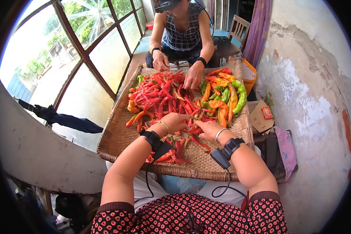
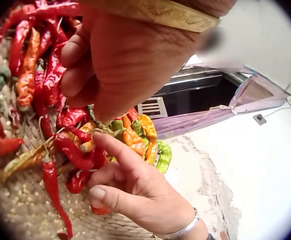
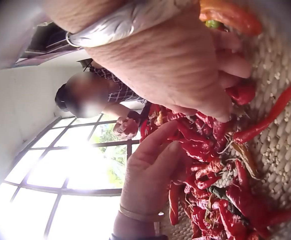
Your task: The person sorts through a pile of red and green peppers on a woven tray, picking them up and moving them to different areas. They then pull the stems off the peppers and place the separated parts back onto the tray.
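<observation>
Woven tray (image 1: 117, 140), serving as surface, heaped with red peppers (image 1: 160, 95). Left hand (image 1: 174, 121): grip narrow, fingertips (image 2: 78, 80) pinching a pepper stem (image 2: 96, 120) at heap's near edge. Right hand (image 1: 208, 128): forefinger (image 2: 118, 150) straight upon peppers (other fingers' hold indiscernible). Green and orange peppers (image 1: 228, 93) far right; second person's hands (image 1: 193, 78) opposite.

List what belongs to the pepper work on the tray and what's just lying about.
In the job: red peppers, green and orange peppers, woven tray, left hand, right hand.
Lying about: cardboard box, folded umbrella, wooden chair.
</observation>
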A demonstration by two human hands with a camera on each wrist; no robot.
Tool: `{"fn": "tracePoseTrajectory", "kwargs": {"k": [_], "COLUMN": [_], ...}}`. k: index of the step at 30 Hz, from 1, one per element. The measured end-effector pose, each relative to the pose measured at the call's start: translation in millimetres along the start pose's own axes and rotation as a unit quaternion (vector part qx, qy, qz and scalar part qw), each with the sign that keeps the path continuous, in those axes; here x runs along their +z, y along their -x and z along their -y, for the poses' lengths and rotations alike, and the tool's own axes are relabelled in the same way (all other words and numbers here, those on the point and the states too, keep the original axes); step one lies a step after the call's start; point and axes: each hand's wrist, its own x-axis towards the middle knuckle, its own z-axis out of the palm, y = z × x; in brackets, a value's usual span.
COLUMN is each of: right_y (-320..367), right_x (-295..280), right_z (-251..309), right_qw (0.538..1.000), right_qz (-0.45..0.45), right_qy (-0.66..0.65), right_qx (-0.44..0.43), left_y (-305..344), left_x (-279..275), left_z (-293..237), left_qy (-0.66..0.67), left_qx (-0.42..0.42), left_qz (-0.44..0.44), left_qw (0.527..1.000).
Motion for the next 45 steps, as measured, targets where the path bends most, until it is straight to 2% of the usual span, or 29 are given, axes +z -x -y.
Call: {"fn": "tracePoseTrajectory", "kwargs": {"k": [1, 3, 4, 5, 7, 9, 11, 18, 23, 25, 30, 33, 35, 38, 40, 41, 43, 45], "right_y": [-1, 0, 1, -1, -3, -6, -6, -4, -1, -3, -4, 0, 1, -3, -5, -5, -3, -5], "right_x": [1, -1, -2, -2, 2, 7, 10, 14, 11, 12, 12, 3, -1, 2, 3, 1, -11, -12], "right_z": [-1, 2, 3, 5, 6, 8, 9, -6, -2, -3, -1, 4, 6, 1, 0, 1, 12, 13], "right_qw": [1.0, 1.0, 1.0, 0.999, 0.999, 0.998, 0.997, 0.998, 0.998, 0.997, 0.996, 0.996, 0.996, 0.998, 0.993, 0.994, 0.987, 0.979], "right_qz": [0.005, 0.009, 0.006, 0.004, 0.004, 0.008, 0.032, 0.046, 0.059, 0.063, 0.085, 0.09, 0.086, 0.042, -0.03, -0.027, -0.024, -0.05], "right_qy": [-0.001, -0.002, 0.014, 0.029, 0.024, 0.018, 0.012, 0.014, 0.01, 0.01, 0.015, 0.015, 0.0, -0.025, -0.076, -0.073, -0.159, -0.198], "right_qx": [0.008, 0.015, -0.005, -0.025, -0.044, -0.059, -0.064, -0.038, -0.026, -0.041, -0.031, -0.016, -0.007, -0.029, -0.08, -0.079, -0.002, -0.009], "left_y": [4, 10, 15, 22, 39, 53, 63, 53, 50, 50, 40, 29, 22, 12, 12, 14, 18, 21], "left_x": [-6, -17, -17, -17, -16, -10, -5, -9, -13, -9, -8, -13, -20, -18, -17, -16, -18, -17], "left_z": [0, 1, 1, 0, -4, 6, 12, 13, 0, 5, 8, 12, 11, 21, 21, 22, 25, 27], "left_qy": [-0.005, -0.119, -0.12, -0.121, -0.239, -0.248, -0.228, -0.196, -0.19, -0.191, -0.176, -0.132, -0.116, 0.035, 0.046, 0.058, 0.072, 0.113], "left_qx": [0.002, -0.031, -0.065, -0.067, -0.053, -0.044, 0.0, -0.09, -0.052, -0.003, -0.037, 0.022, 0.021, 0.005, 0.008, 0.009, 0.022, 0.001], "left_qz": [0.0, 0.168, 0.211, 0.21, 0.301, 0.307, 0.241, 0.275, 0.293, 0.296, 0.304, 0.241, 0.213, 0.055, 0.033, 0.015, 0.014, -0.004], "left_qw": [1.0, 0.978, 0.968, 0.968, 0.922, 0.918, 0.943, 0.937, 0.935, 0.936, 0.936, 0.961, 0.97, 0.998, 0.998, 0.998, 0.997, 0.994]}}
